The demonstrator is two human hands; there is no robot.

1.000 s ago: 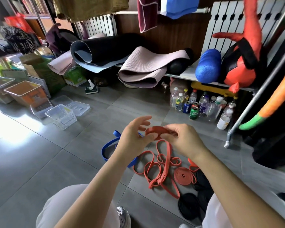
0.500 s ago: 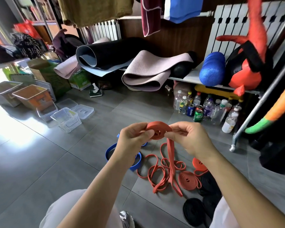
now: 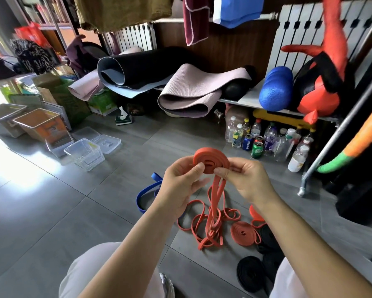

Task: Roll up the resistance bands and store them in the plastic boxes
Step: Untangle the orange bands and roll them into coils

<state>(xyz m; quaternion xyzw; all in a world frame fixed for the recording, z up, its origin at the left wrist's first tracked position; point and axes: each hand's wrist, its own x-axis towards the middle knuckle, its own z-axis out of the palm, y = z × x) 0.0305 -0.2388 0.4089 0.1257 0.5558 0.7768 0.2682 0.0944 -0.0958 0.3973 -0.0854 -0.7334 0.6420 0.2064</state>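
Observation:
A partly rolled orange resistance band [image 3: 210, 161] is held in front of me. My left hand [image 3: 181, 183] pinches the coil on its left side, and my right hand [image 3: 244, 179] pinches it on the right. The band's loose tail hangs down to a tangle of orange band [image 3: 210, 224] on the floor. A finished orange roll [image 3: 244, 233] lies beside the tangle. A blue band [image 3: 147, 193] lies behind my left hand. Black rolled bands [image 3: 252, 274] lie at the lower right. An open clear plastic box [image 3: 84, 153] stands on the floor to the left.
Clear lids [image 3: 106, 143] and another clear box [image 3: 57, 145] sit by the open box, with an orange bin [image 3: 39, 124] and a grey bin [image 3: 3, 120] further left. Bottles and cans [image 3: 264, 143] stand under a shelf of yoga mats [image 3: 191, 97]. A metal rack leg [image 3: 305, 181] stands at right.
The orange coil has grown thicker as both hands wound more band onto it. The hands rose a little and the loose tail on the floor has shortened.

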